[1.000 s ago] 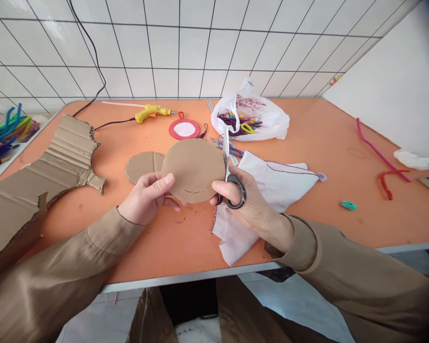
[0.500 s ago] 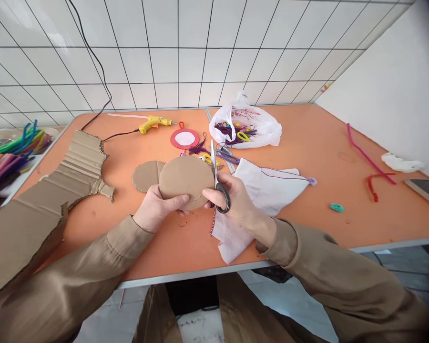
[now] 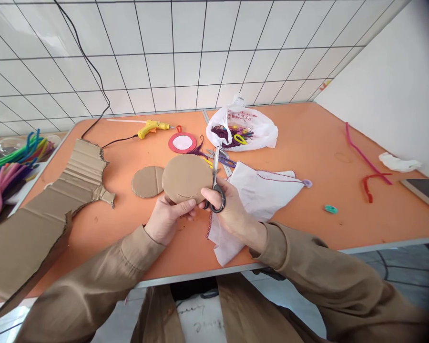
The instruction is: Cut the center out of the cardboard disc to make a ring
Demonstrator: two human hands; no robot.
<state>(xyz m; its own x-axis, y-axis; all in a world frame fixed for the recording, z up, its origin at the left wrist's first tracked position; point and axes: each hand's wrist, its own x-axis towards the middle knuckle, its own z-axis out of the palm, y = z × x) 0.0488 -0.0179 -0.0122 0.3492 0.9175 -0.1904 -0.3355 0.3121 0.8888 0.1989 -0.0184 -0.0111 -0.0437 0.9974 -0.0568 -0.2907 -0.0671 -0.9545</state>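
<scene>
A round cardboard disc (image 3: 188,176) is held up over the table by my left hand (image 3: 166,216), thumb on top near its lower edge. My right hand (image 3: 230,205) grips black-handled scissors (image 3: 216,166) with the blades pointing up and away, beside the disc's right edge. The right thumb and fingers also touch the disc's rim. Behind and to the left, a second cardboard disc (image 3: 146,182) with a crease lies on the table, partly hidden. A white cloth with purple stitching (image 3: 268,188) lies beyond and under my right hand.
A big torn cardboard sheet (image 3: 46,214) covers the left side. Further back are a yellow glue gun (image 3: 152,128), a red-rimmed round piece (image 3: 182,142) and a white plastic bag (image 3: 260,128) of threads. Pipe cleaners (image 3: 7,176) sit far left; a phone (image 3: 422,193) lies right.
My left hand has turned the disc slightly and shifted along its lower edge. The scissors stay in my right hand beside it. The camera view has tilted a little.
</scene>
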